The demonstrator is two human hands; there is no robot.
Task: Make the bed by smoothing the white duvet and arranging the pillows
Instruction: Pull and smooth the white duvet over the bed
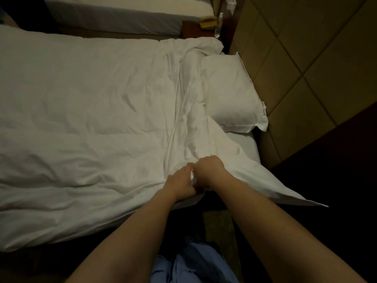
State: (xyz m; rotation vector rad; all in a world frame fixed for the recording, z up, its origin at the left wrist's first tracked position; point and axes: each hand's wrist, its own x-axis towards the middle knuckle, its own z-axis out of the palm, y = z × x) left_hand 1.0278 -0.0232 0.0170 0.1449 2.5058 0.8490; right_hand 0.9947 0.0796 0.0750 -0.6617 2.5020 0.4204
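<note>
Our left hand and right hand clench one bunched fold of the rumpled duvet, fingertips buried in cloth. The plump pillow lies far right.

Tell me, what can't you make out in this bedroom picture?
Head view only:
- Fingertips of left hand and right hand: buried in bunched duvet.
- Far edge of pillow: partly under the duvet's fold.
- Nightstand items: dim, too small.
- Second bed: cut off by the top edge.

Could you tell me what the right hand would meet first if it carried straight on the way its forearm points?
Probably the bunched duvet just beyond the right hand, which already grips it; the pillow lies right of that line.
</note>
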